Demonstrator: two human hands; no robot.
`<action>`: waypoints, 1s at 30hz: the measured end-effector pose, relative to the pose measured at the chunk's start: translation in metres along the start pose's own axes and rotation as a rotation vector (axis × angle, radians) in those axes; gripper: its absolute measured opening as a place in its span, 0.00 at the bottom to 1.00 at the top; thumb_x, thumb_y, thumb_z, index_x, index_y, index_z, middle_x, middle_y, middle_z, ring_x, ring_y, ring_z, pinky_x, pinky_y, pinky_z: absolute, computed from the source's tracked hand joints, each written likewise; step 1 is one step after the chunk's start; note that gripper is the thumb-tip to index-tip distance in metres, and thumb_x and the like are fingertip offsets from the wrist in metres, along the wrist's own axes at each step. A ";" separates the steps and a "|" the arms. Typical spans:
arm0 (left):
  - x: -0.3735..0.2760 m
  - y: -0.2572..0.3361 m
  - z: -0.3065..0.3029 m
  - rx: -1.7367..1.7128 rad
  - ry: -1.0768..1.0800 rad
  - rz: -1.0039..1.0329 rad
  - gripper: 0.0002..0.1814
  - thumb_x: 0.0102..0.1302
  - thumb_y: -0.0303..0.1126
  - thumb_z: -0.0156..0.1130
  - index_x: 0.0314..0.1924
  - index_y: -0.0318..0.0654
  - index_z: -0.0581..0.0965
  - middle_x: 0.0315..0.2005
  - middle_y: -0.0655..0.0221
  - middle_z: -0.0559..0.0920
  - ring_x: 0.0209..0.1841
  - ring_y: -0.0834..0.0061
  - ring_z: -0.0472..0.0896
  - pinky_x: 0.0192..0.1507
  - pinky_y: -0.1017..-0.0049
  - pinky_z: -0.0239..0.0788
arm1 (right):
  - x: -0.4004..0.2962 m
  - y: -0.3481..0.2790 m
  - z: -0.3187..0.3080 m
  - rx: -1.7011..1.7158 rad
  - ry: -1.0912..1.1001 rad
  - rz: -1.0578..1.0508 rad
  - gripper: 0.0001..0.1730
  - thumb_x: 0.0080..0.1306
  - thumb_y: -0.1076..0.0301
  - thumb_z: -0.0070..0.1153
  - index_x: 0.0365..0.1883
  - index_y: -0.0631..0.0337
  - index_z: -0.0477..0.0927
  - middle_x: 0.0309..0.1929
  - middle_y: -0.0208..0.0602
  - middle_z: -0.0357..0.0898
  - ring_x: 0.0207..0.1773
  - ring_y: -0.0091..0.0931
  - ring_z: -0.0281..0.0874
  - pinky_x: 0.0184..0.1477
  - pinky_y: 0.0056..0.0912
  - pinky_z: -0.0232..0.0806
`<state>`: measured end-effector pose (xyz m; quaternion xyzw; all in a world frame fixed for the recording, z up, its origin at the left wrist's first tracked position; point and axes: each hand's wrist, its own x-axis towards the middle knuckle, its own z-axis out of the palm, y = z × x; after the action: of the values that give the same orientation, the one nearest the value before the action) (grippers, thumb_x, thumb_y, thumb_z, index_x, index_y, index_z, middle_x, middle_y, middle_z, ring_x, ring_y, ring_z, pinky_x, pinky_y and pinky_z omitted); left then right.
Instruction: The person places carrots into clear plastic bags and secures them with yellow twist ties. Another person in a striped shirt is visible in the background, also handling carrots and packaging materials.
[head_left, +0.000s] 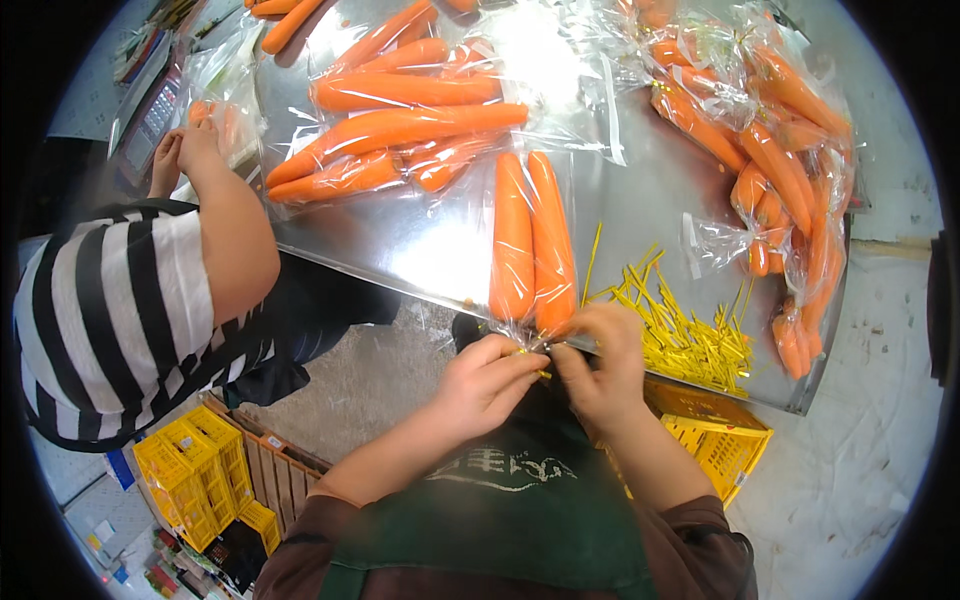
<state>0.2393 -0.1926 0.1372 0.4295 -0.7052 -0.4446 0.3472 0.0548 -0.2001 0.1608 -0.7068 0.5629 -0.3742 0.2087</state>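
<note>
A clear plastic bag with two large carrots (532, 240) lies over the table's near edge, its gathered neck (534, 345) towards me. My left hand (487, 382) pinches that neck between thumb and fingers. Bits of a yellow twist tie (544, 374) show at the neck by my left fingertips. My right hand (606, 364) is at the other side of the neck, its thumb tip against it. The right fingers are curled and blurred, so what they grip is unclear. A loose pile of yellow twist ties (686, 337) lies just right of my right hand.
Bagged carrots (405, 90) lie at the metal table's (637, 202) far left; more tied bags (780, 150) are heaped right. A co-worker in a striped shirt (112, 315) handles a bag at left. Yellow crates (199, 472) stand on the floor left, another crate (712, 450) below the table.
</note>
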 end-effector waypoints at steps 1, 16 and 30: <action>0.007 0.009 -0.003 -0.031 -0.024 0.067 0.14 0.51 0.24 0.69 0.41 0.42 0.82 0.32 0.66 0.78 0.32 0.66 0.78 0.34 0.69 0.71 | -0.004 0.001 0.001 0.350 0.077 0.295 0.17 0.59 0.67 0.63 0.45 0.59 0.75 0.43 0.37 0.76 0.46 0.33 0.74 0.48 0.35 0.67; 0.162 0.021 -0.011 0.560 -0.092 0.335 0.50 0.42 0.44 0.76 0.67 0.44 0.65 0.66 0.50 0.59 0.69 0.47 0.57 0.66 0.44 0.48 | 0.161 0.062 -0.130 1.416 0.616 0.359 0.30 0.70 0.52 0.45 0.62 0.66 0.65 0.54 0.47 0.73 0.56 0.34 0.73 0.56 0.40 0.67; 0.225 0.022 -0.010 0.196 -0.220 0.540 0.12 0.52 0.26 0.61 0.38 0.46 0.78 0.33 0.67 0.80 0.45 0.65 0.78 0.66 0.49 0.53 | 0.070 0.071 -0.006 1.662 -0.127 0.952 0.25 0.72 0.52 0.46 0.61 0.58 0.68 0.45 0.38 0.79 0.44 0.28 0.78 0.41 0.34 0.72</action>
<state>0.1533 -0.3963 0.1851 0.2071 -0.8668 -0.3100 0.3312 0.0108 -0.2858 0.1349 -0.0490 0.3335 -0.4908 0.8035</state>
